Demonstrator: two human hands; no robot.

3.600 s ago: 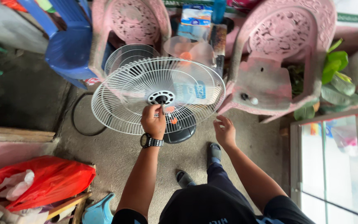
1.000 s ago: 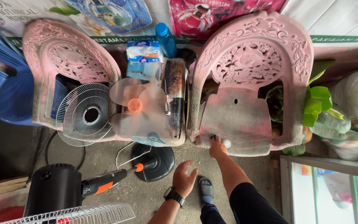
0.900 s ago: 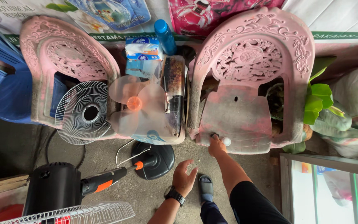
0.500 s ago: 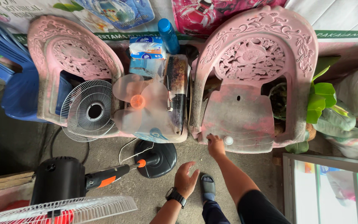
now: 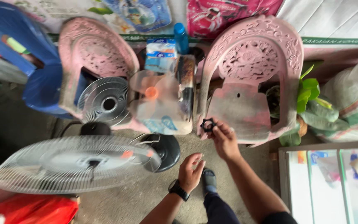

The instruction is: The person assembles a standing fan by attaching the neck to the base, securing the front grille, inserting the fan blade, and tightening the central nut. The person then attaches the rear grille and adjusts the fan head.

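**Black fan nut pinched at the edge of a pink chair**

At the centre of the head view, the right hand [image 5: 225, 140] pinches a small black lobed nut [image 5: 207, 124] between fingertips, holding it just at the front edge of the right pink plastic chair [image 5: 253, 62]. The fingertip grip looks suited to so small a part, and keeps its centre hole in view. Just below, the left hand [image 5: 190, 172], a dark watch on its wrist, hangs loosely curled above the floor with nothing in it.

At lower left, a white wire fan guard [image 5: 75, 161] lies flat and close to the camera, partly covering the round black fan base [image 5: 166, 150]. Above it, a second, smaller guard [image 5: 105, 100] leans against the left pink chair [image 5: 92, 54], probably propped there out of the way. Next to it rests the translucent fan blade [image 5: 156, 97] with its orange hub. A blue chair [image 5: 17, 54] fills the upper left.

The floor is rough grey concrete [image 5: 146, 195]. Green potted leaves [image 5: 309, 93] stand at right, a glass-topped case [image 5: 328, 182] at lower right, and a red bag [image 5: 34, 209] at the bottom left corner.
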